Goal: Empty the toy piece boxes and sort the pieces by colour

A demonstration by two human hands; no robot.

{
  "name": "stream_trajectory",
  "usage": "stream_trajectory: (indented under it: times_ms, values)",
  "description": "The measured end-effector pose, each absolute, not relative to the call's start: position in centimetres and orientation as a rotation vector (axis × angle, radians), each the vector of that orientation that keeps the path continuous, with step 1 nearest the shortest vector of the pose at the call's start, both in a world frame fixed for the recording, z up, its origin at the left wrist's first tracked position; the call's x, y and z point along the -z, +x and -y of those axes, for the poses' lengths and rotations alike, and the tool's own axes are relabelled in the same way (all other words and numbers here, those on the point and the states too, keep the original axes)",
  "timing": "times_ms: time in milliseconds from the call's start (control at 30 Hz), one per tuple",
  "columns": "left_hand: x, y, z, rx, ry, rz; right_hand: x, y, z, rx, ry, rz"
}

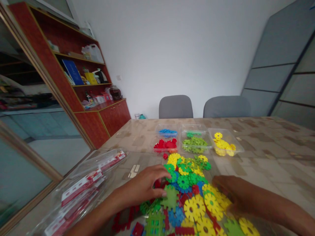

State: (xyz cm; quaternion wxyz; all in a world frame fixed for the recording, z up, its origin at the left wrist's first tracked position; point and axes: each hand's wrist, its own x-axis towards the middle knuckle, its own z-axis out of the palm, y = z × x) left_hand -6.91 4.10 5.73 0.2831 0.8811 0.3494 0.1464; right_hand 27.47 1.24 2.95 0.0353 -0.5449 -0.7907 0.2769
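Observation:
A loose pile of notched plastic pieces, with yellow discs (194, 208), green discs (183, 182), blue pieces (176, 216) and red ones, spreads over the near part of the table. My left hand (147, 183) is at the pile's left side, thumb and fingers apart, its thumb tip by a light green square piece (170, 197). At the right side, my right hand (233, 193) bends over yellow discs; its fingertips are blurred and partly hidden. Behind the pile, clear containers hold blue pieces (167, 132), red pieces (165, 145), light green pieces (195, 144) and yellow discs (223, 146).
Clear plastic bags with red and white labels (81, 186) lie on the table (261, 164) at the left. Two grey chairs (176, 106) stand behind the far edge. A reddish wooden cabinet (114, 114) with shelves is at the left wall.

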Motion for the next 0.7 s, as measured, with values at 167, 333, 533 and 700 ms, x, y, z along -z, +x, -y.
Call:
stream_trajectory:
  times_ms: [167,333,533,700]
  values:
    - [-5.3,-5.9,-3.4,-0.298,2.414,-0.877,-1.4,26.2,-1.8,-0.797,-1.382,2.379]
    - [-4.6,-5.7,-3.0,-0.247,2.466,-0.887,-2.7,25.5,-1.6,-0.8,-1.309,2.38]
    - [-5.1,-6.1,-3.6,-0.238,2.514,-0.838,-4.8,24.7,-1.8,-0.886,-1.148,2.404]
    - [-5.4,-6.3,-3.7,-0.222,2.528,-0.847,-5.0,24.5,-0.5,-0.836,-1.167,2.445]
